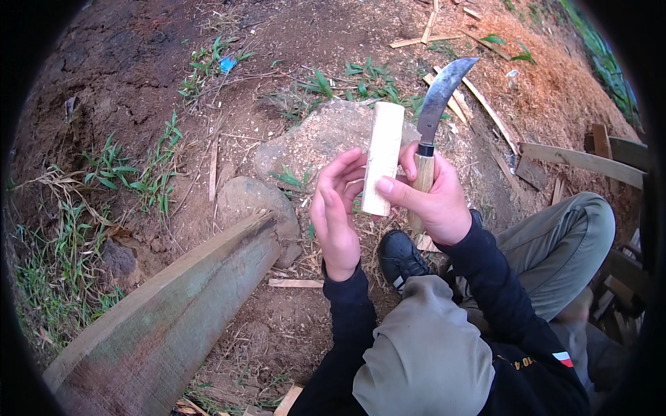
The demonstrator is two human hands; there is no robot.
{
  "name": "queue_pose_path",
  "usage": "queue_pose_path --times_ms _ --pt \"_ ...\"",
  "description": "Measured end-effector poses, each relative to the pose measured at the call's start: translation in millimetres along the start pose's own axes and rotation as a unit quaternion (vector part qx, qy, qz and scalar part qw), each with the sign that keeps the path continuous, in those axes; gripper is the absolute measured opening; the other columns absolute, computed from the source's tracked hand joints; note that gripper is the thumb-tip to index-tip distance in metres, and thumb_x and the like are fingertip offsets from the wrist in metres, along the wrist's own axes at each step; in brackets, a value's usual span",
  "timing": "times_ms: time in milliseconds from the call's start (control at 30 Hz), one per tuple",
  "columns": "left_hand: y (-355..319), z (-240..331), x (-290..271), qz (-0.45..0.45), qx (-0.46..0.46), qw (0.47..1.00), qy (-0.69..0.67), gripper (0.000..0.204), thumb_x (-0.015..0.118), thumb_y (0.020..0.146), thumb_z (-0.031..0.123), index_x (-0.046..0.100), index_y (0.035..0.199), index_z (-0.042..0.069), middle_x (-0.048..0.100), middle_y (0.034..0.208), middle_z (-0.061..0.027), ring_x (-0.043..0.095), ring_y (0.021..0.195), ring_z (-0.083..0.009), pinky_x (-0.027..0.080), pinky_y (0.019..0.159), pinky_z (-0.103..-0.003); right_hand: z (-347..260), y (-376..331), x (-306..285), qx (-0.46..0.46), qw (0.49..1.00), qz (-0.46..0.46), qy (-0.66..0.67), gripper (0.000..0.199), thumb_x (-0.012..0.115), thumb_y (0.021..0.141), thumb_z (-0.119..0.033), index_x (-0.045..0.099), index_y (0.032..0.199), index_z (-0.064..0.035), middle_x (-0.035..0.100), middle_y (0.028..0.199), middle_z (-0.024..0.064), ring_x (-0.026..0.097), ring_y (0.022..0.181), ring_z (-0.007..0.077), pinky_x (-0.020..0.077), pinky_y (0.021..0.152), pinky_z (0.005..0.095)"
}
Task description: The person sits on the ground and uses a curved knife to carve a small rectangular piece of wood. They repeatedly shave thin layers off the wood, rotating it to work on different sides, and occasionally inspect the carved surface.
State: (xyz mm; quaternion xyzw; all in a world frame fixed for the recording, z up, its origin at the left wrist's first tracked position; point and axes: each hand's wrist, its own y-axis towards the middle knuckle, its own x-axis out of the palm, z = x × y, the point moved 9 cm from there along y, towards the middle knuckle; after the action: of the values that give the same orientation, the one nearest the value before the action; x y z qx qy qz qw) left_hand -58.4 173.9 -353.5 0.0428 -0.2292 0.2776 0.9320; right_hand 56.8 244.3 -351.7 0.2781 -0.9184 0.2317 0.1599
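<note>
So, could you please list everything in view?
wood block: 1, cream, centre
knife: 1, grey and tan, centre right
large rock: 1, brownish, behind block
smaller rock: 1, grey, centre left
beam: 1, brown, lower left
wood strips: several, tan, mostly upper right
boards: several, brown, right edge
shavings: many, orange, upper right
scrap: 1, blue, upper left
grass clumps: several, green, mostly left
trousers: 1 pair, greyish, lower half
shoe: 1 clear, black, below block
sleeves: 2, black, lower half
left hand: 1, bare, beside block
right hand: 1, bare, on knife
</note>
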Motion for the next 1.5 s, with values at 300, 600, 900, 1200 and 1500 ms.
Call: queue_pose_path --times_ms 300,600,900,1200,1500 --pt "-7 -7 7 -0.01 -0.043 0.999 0.01 0.067 0.071 0.087 0.012 0.037 0.139 -0.012 0.055 0.128 -0.0217 0.057 0.115 -0.0223 0.048 0.097 -0.035 -13 -3 -6 -0.098 0.994 0.025 -0.052 0.03 0.073 0.085 -0.003 0.043 0.082 -0.0081 0.057 0.093 0.0034 0.056 0.078 0.0058 0.0499 0.066 0.0229" --pt "-7 -15 12 -0.017 -0.079 0.996 -0.035 0.067 0.061 0.091 0.021 0.031 0.143 -0.009 0.054 0.129 -0.026 0.059 0.115 -0.0293 0.048 0.097 -0.042 -21 -4 -15 -0.046 0.997 0.027 0.056 0.027 0.067 0.088 0.0 0.042 0.083 -0.0068 0.058 0.097 0.0092 0.064 0.069 0.0121 0.0532 0.055 0.0246" --pt "-13 -27 15 -0.056 -0.163 0.974 -0.149 0.069 0.05 0.089 0.028 0.029 0.142 -0.011 0.059 0.118 -0.0254 0.067 0.088 -0.0263 0.056 0.079 -0.036 -16 -2 -10 -0.042 0.998 -0.002 0.041 0.031 0.069 0.085 0.003 0.041 0.083 -0.0068 0.056 0.099 0.0105 0.067 0.07 0.0152 0.0553 0.054 0.0256" --pt "-18 -21 20 -0.074 -0.197 0.969 -0.131 0.069 0.046 0.088 0.035 0.033 0.139 -0.01 0.06 0.113 -0.024 0.067 0.08 -0.0262 0.056 0.071 -0.035 -15 -3 1 0.028 0.998 -0.029 0.047 0.037 0.073 0.081 0.005 0.038 0.082 -0.0077 0.06 0.101 0.0165 0.065 0.058 0.0152 0.0517 0.046 0.0256" --pt "-17 -20 22 -0.137 -0.205 0.954 -0.172 0.066 0.037 0.094 0.036 0.029 0.139 -0.011 0.059 0.116 -0.0264 0.069 0.082 -0.0313 0.058 0.068 -0.036 -29 -9 10 -0.094 0.994 -0.045 0.006 0.04 0.074 0.079 0.006 0.036 0.083 -0.0071 0.058 0.09 0.0112 0.064 0.057 0.0164 0.0504 0.045 0.0255"
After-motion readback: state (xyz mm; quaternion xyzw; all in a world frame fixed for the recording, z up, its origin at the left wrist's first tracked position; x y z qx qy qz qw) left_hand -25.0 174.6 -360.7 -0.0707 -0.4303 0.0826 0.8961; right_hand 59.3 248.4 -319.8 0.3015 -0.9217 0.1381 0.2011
